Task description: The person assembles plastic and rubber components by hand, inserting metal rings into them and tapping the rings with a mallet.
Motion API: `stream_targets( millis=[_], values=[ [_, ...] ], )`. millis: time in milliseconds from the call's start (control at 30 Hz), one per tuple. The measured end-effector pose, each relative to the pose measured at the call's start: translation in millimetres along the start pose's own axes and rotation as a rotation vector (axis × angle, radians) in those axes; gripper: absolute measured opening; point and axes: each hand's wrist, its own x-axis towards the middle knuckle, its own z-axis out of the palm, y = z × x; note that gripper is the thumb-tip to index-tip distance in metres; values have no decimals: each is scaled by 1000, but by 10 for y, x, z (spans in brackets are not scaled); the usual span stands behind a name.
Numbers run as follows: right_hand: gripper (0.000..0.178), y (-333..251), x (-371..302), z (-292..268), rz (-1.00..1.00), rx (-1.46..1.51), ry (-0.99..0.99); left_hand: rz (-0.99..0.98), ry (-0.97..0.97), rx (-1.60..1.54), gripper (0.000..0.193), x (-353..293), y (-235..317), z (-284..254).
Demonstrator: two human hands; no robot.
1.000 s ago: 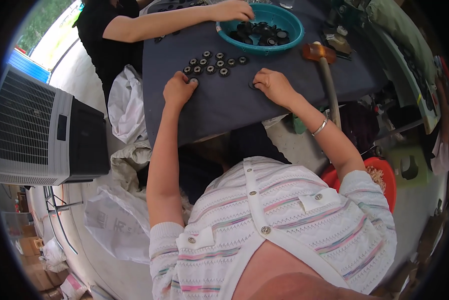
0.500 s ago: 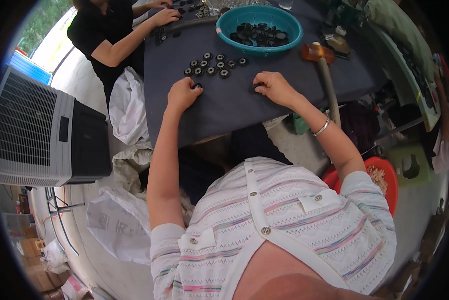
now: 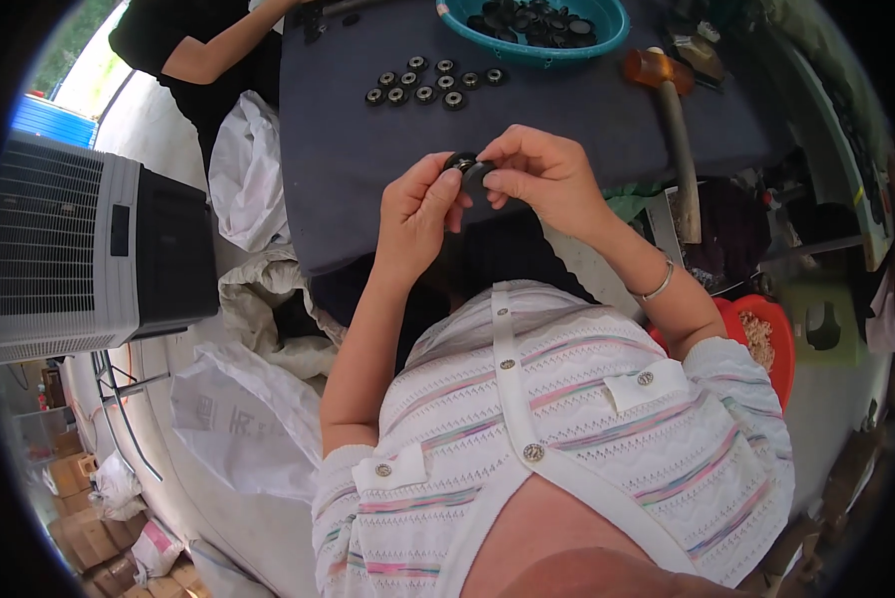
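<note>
My left hand point(image 3: 417, 204) and my right hand point(image 3: 542, 174) meet over the near edge of the dark table point(image 3: 348, 179). Together they pinch a small black round part point(image 3: 470, 169) between their fingertips. Farther back on the table lie several black ring-shaped parts point(image 3: 427, 85) in two short rows. A teal bowl point(image 3: 537, 50) at the far edge is filled with more black parts.
A mallet point(image 3: 672, 130) with an orange head and wooden handle lies to the right on the table. Another person's arm point(image 3: 223, 50) reaches in at the far left. A grey air cooler point(image 3: 78, 249) stands left, white sacks point(image 3: 248, 399) below it, a red basin point(image 3: 766, 334) right.
Both my hands have lifted off the table and drawn back toward me, coming together on a black part. The other person's hand has left the bowl.
</note>
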Motion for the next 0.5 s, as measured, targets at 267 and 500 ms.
stream_targets(
  millis=[267, 500],
  values=[
    [13, -133, -133, 85, -12, 51, -43, 306, 15, 139, 20, -225, 151, 130],
    [15, -281, -202, 83, -3, 19, -106, 436, 10, 340, 25, -269, 158, 79]
  ],
)
